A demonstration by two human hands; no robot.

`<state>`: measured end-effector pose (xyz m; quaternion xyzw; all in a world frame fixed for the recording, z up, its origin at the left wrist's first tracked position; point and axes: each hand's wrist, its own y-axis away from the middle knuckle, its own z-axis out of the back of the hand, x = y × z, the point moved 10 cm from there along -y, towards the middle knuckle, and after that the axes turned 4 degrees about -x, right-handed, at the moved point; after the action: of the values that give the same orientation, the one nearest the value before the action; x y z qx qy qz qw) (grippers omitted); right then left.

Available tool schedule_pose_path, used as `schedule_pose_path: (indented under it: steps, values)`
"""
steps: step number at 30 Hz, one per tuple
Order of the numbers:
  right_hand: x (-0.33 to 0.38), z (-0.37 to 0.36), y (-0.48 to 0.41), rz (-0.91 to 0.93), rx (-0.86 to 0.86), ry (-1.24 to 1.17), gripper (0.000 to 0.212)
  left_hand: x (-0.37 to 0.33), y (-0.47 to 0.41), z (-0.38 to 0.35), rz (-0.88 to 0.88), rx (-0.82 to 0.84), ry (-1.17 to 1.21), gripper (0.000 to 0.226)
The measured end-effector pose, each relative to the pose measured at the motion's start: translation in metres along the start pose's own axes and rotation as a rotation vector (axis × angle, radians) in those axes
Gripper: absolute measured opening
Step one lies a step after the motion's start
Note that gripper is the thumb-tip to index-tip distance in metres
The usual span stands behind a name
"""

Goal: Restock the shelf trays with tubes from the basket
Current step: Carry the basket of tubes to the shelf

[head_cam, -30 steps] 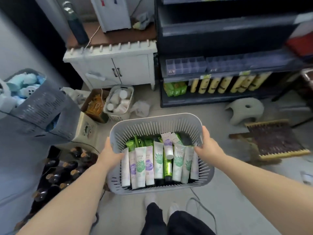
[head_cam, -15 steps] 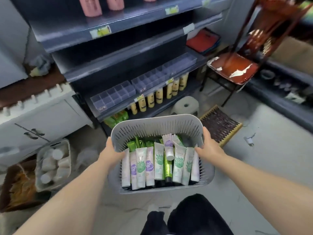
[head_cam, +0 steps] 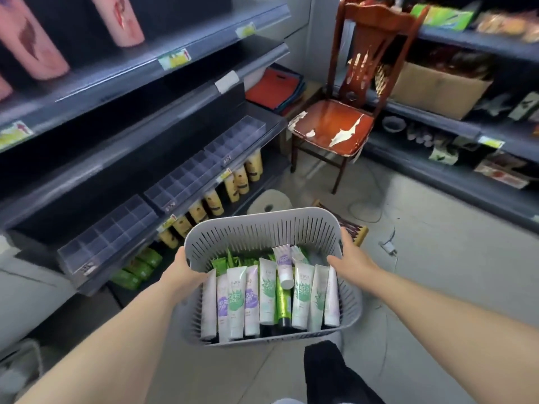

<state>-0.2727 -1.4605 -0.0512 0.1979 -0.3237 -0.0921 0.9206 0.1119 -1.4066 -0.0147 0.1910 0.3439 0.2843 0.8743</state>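
I hold a grey slotted basket [head_cam: 262, 228] in front of me. My left hand [head_cam: 182, 277] grips its left rim and my right hand [head_cam: 351, 259] grips its right rim. Several white, purple and green tubes [head_cam: 269, 298] stand packed inside it. On the dark shelf to my left sit three clear divided trays [head_cam: 186, 179] in a row, all with nothing in their compartments. The nearest tray [head_cam: 108, 234] is left of the basket.
Yellow tubes [head_cam: 213, 201] and green packs [head_cam: 137, 266] fill the shelf below the trays. Pink packages [head_cam: 32, 42] stand higher up. A worn red wooden chair [head_cam: 338, 123] is ahead, a white stool [head_cam: 271, 201] and a brush mat [head_cam: 354, 228] behind the basket, stocked shelves [head_cam: 466, 132] right.
The view has swung right, from the white cabinet and floor boxes toward the shelf and chair. The trays now lie closer on my left. Both hands keep the same grip on the basket.
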Motion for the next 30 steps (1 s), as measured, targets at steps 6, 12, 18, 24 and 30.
schedule_pose_path:
  steps: [6,12,18,24,30]
  values:
    - [-0.021,0.068,-0.075,-0.021,0.044,0.111,0.086,-0.082,-0.032,-0.036,0.027,-0.027,0.025,0.075]
    - [-0.003,0.124,-0.139,0.019,0.006,0.208,0.082,-0.126,-0.061,-0.051,0.054,-0.042,0.083,0.073]
    - [0.031,0.135,-0.191,0.072,0.016,0.224,0.083,-0.142,-0.106,-0.042,0.069,-0.084,0.140,0.075]
    - [0.089,0.115,-0.250,0.157,0.068,0.234,0.081,-0.128,-0.158,-0.027,0.167,-0.126,0.233,0.074]
    - [0.140,0.078,-0.300,0.182,0.169,0.300,0.082,-0.114,-0.194,-0.012,0.268,-0.084,0.354,0.102]
